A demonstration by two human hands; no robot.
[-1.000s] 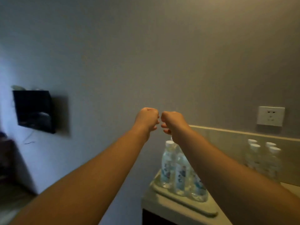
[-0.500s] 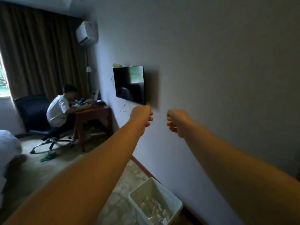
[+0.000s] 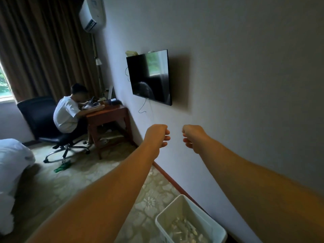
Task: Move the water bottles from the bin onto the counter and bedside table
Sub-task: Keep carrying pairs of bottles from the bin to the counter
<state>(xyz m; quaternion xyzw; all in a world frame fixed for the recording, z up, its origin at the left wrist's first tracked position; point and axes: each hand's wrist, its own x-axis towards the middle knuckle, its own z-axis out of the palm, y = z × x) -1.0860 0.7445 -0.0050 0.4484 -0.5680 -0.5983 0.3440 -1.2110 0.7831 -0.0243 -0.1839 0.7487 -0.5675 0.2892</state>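
Both your arms reach out toward the grey wall [image 3: 245, 67]. Your left hand [image 3: 157, 135] and right hand [image 3: 192, 137] are curled into fists, fingers [image 3: 166, 138] folded in, and neither holds anything; a small gap separates the 2 fists. The white rectangular plastic bin [image 3: 162, 220] stands on the patterned floor [image 3: 105, 172] against the wall, well below your hands and under your right forearm. The clear water bottles [image 3: 184, 228] lie jumbled in its bottom, too blurred to count.
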